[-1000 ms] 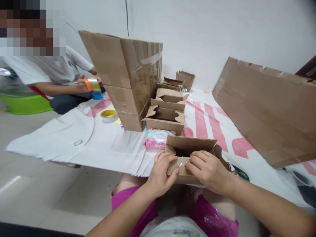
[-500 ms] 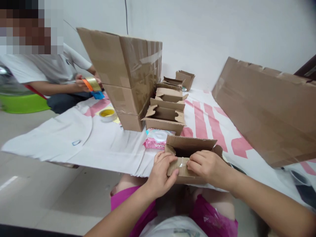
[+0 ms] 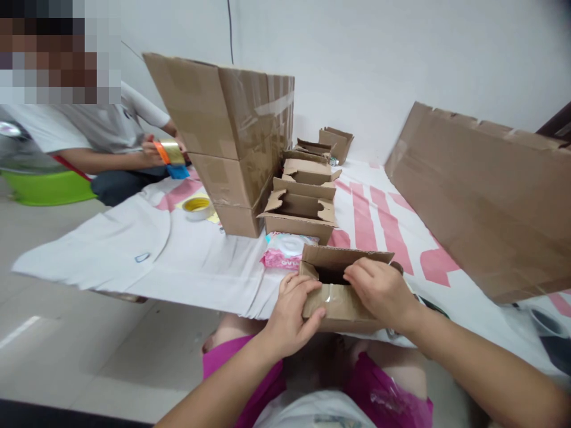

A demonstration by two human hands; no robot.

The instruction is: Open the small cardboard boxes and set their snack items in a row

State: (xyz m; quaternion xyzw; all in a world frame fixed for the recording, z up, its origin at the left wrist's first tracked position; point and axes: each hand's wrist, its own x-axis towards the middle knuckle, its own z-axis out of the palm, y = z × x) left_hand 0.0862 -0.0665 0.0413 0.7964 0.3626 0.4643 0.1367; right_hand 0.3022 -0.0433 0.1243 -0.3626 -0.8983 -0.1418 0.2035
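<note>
A small open cardboard box point(image 3: 343, 324) sits at the near edge of the cloth-covered table, its back flap standing up. My left hand point(image 3: 294, 312) is closed on the box's left front corner, thumb on the front and fingers over the flap. A bit of clear shiny tape point(image 3: 329, 292) lies on the front flap. Over the right part of the opening is my right hand point(image 3: 379, 291), its fingers pinched together above the front flap. Whatever those fingertips hold, if anything, is too small to make out. Behind the box lies a pink-and-white wipes pack point(image 3: 285, 249).
Open cardboard boxes point(image 3: 303, 223) stand in a row beyond the wipes. Tall stacked taped boxes point(image 3: 214, 142) rise at left, a large cardboard sheet point(image 3: 482, 196) at right. A tape roll point(image 3: 196, 208) lies at left. A co-worker's hand point(image 3: 154, 151) holds a tape dispenser point(image 3: 172, 156).
My right hand has lifted from the front flap and moved slightly up over the opening. My left hand stays on the box corner. The view has shifted slightly.
</note>
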